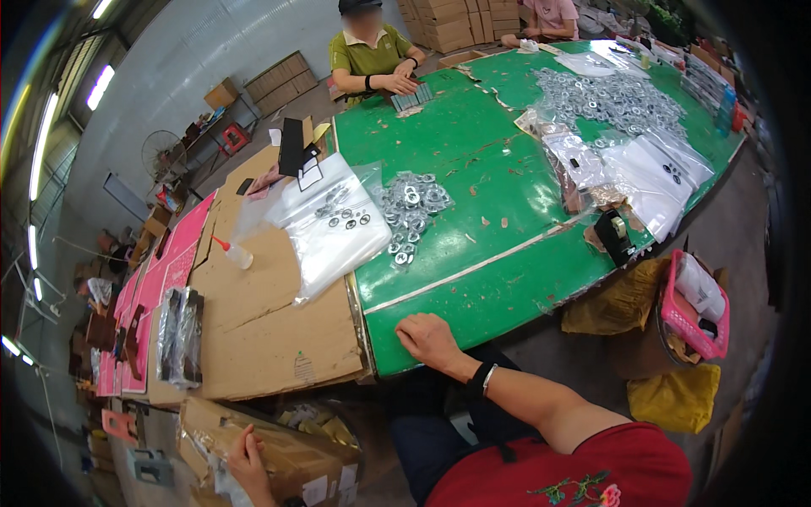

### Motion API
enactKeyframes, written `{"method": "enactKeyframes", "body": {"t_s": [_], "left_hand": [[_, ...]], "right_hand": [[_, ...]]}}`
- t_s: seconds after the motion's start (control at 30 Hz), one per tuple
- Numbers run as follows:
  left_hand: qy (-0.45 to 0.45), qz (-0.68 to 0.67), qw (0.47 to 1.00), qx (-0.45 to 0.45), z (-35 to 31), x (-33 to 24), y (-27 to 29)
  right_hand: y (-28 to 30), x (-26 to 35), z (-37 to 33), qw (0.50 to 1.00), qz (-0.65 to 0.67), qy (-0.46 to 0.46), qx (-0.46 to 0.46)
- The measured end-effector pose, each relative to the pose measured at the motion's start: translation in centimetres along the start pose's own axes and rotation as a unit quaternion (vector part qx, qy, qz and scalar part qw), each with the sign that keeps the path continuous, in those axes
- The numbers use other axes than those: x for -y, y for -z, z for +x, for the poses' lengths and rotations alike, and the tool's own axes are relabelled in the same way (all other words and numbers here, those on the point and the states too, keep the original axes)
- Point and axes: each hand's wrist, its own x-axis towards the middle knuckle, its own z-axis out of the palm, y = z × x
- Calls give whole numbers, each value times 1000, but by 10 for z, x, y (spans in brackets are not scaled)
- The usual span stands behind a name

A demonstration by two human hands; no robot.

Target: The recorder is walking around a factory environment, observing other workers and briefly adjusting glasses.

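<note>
My right hand (432, 340) rests on the near edge of the green table (473, 317), its fingers curled in and nothing showing in them. Low at the left, my left hand (247, 463) is beside a taped cardboard box (291, 452); its fingers are loosely stretched and I see nothing held. Beyond the right hand lies a pile of small metal ring-shaped parts (410, 207). Left of that pile, clear plastic bags (334, 253) lie with several dark oval rings (349, 221) on top.
Flat cardboard (262, 325) covers the surface at left, with a red-tipped squeeze bottle (236, 253) on it. A tape dispenser (614, 237) stands at the right edge, above a pink basket (694, 308). Across the table a co-worker (372, 55) handles a row of small grey pieces (412, 98).
</note>
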Motion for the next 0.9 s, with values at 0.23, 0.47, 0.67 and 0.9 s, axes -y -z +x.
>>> {"method": "enactKeyframes", "body": {"t_s": [0.23,0.47,0.67,0.9], "left_hand": [[-2,24,1000,-3,-1,-3,1],[2,1,1000,-5,-2,-6,1],[4,-13,1000,-14,-2,-10,1],[-16,35,996,-81,-4,-11,2]], "right_hand": [[1,0,0,1000,-1,-5,5],[1,0,0,1000,4,-7,5],[2,1,1,1000,4,-2,-9],[2,1,1,1000,-1,-2,-2]]}}
